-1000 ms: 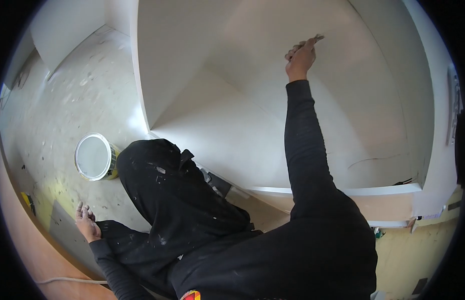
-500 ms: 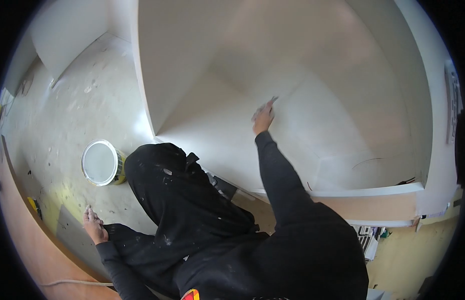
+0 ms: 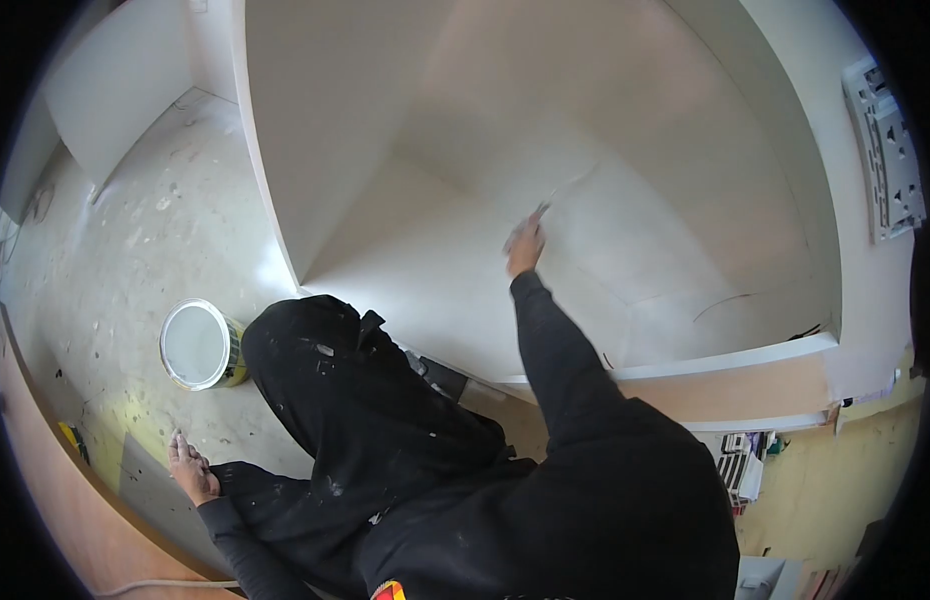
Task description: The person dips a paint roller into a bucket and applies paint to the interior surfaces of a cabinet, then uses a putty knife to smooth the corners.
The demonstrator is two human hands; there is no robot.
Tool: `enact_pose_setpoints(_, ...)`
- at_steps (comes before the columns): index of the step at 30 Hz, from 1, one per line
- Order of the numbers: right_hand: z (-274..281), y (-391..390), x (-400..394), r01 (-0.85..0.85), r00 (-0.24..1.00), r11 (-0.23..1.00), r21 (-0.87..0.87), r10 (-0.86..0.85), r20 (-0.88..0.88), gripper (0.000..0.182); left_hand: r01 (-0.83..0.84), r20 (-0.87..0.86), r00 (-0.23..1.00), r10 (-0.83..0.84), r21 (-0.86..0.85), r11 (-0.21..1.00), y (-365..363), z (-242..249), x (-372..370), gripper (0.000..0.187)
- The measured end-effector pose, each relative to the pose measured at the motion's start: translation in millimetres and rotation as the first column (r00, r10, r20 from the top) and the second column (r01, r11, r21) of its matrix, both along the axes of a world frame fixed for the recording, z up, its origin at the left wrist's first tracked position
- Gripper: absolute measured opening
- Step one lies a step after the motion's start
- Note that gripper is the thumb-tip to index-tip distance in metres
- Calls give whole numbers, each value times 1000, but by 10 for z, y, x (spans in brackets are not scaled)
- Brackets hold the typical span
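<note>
white panels form a deep, open cabinet-like recess (image 3: 385,250), and the person's right hand (image 3: 526,247) reaches into it with its fingers closed on a slim, greyish hand tool (image 3: 543,210). the tool juts from the far side of that hand, its tip pointing toward a faint thin line on the pale panel; blur hides what kind of tool it is, and i cannot tell whether the tip touches the surface. the left hand (image 3: 193,472) is well apart from both the right hand and the tool, low on the left beside the black, white-flecked trousers (image 3: 360,400), its dusty fingers loosely parted and slightly bent. a round white-rimmed bucket with a yellowish side (image 3: 233,372) stands on the stained grey floor (image 3: 135,240), near the left hand and just beside the black cloth; whether its pale top is a lid or contents, i cannot tell. a beige cord (image 3: 165,583) lies along the lower left, and a white plastic strip with dark slots (image 3: 890,150) sits at the far right.
</note>
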State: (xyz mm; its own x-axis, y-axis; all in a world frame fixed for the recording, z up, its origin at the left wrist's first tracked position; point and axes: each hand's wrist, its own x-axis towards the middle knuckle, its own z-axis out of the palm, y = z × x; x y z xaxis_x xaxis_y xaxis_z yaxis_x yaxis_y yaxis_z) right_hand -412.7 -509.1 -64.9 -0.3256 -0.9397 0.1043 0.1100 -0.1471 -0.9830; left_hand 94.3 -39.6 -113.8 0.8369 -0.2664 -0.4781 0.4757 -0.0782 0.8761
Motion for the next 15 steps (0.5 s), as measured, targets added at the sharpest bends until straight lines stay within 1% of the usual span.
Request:
enact_pose_setpoints(1,-102,184,6,-11,998,989,149,1,65,40,4,-1,1000,-4,-1,1000,-6,14,-19,24)
enact_pose_setpoints(2,-77,210,-9,-4,998,989,149,-6,65,40,2,-8,1000,-2,-24,1000,-14,41,-39,24)
enact_pose_setpoints(4,18,144,-23,30,998,996,88,-34,46,41,4,-11,1000,-5,-51,999,-33,53,-21,24)
enact_pose_setpoints(5,106,-96,-97,86,995,995,-41,-88,-47,41,32,-6,999,-32,-34,999,-31,29,-10,24)
enact_pose_setpoints(6,395,-277,-108,82,995,990,-112,-87,-39,41,59,-2,998,-60,-16,998,-28,11,-3,24)
enact_pose_setpoints(8,1282,-488,-32,63,997,971,-229,-74,-36,40,64,0,998,-64,-23,998,-30,-15,4,24)
enact_pose_setpoints(9,1613,-515,-3,49,997,961,-274,-62,-37,40,63,5,998,-63,-30,998,-17,-24,20,24)
enact_pose_setpoints(11,1837,-581,-76,40,998,966,-256,-50,-33,39,46,8,999,-46,-51,998,-13,-47,19,24)
enact_pose_setpoints(12,1880,-597,-81,33,999,973,-230,-41,-30,39,33,10,999,-33,-63,997,-7,-54,19,24)
enact_pose_setpoints(13,1706,-576,-100,13,999,965,-260,-21,-29,36,29,11,1000,-29,-63,998,7,-68,29,24)
enact_pose_setpoints(15,1039,-478,-107,48,996,984,-172,-60,-61,38,28,-3,1000,-28,-58,998,-6,-55,35,23)
